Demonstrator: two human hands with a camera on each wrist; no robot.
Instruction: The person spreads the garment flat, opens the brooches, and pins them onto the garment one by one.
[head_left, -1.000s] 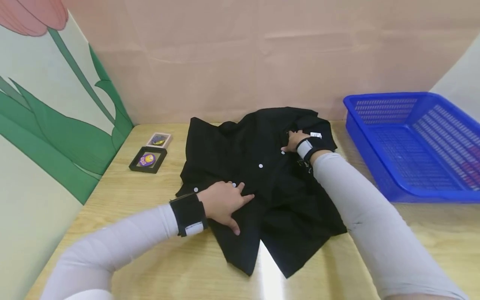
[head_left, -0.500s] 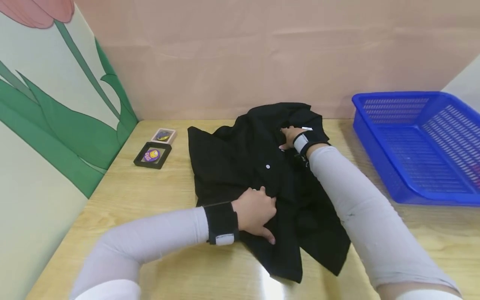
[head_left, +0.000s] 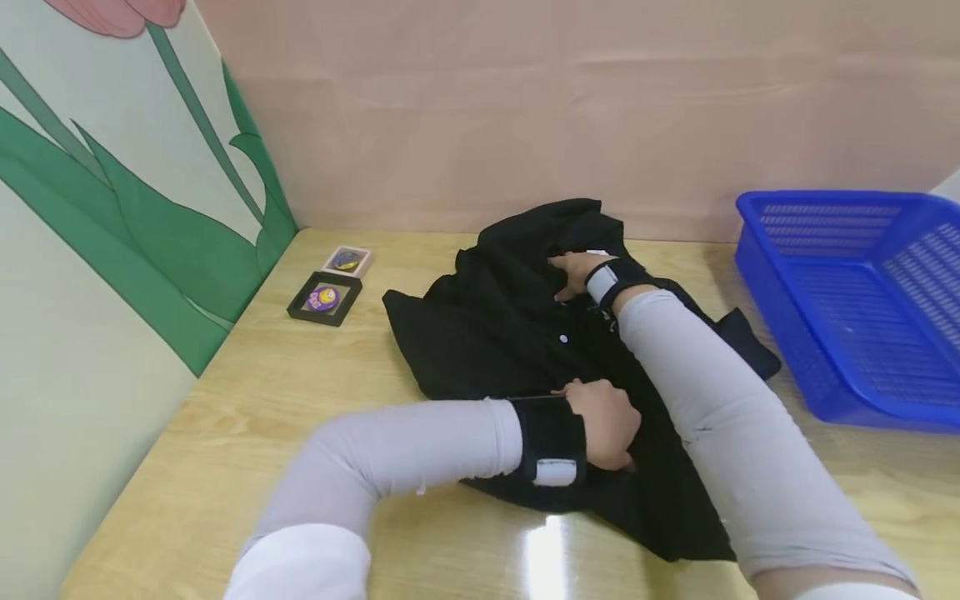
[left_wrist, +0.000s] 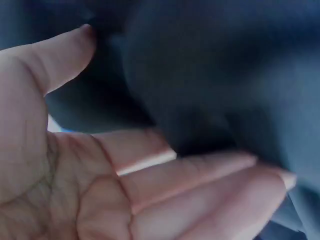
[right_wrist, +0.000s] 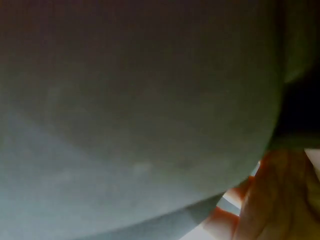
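A black shirt [head_left: 465,350] with white buttons lies rumpled on the wooden table, its front part bunched toward the right. Low on it, my left hand [head_left: 606,425] presses against the cloth from the left. The left wrist view shows that hand's fingers [left_wrist: 185,180] nearly straight along blurred dark fabric, the thumb standing apart. Up near the white label, my right hand [head_left: 576,271] rests on the shirt with thumb and forefinger spread. Dark cloth fills most of the right wrist view and hides part of the right hand [right_wrist: 275,200].
A blue plastic basket [head_left: 817,333] stands at the right, close to a shirt end. Two small framed boxes, one black [head_left: 325,298] and one pale pink [head_left: 347,262], lie at the left. A pinkish backdrop [head_left: 450,125] rises behind the table [head_left: 247,433].
My left hand has swept right across the lower shirt, dragging the cloth and hem with it. The right hand stays near the label. A dark shirt end now shows beside the basket.
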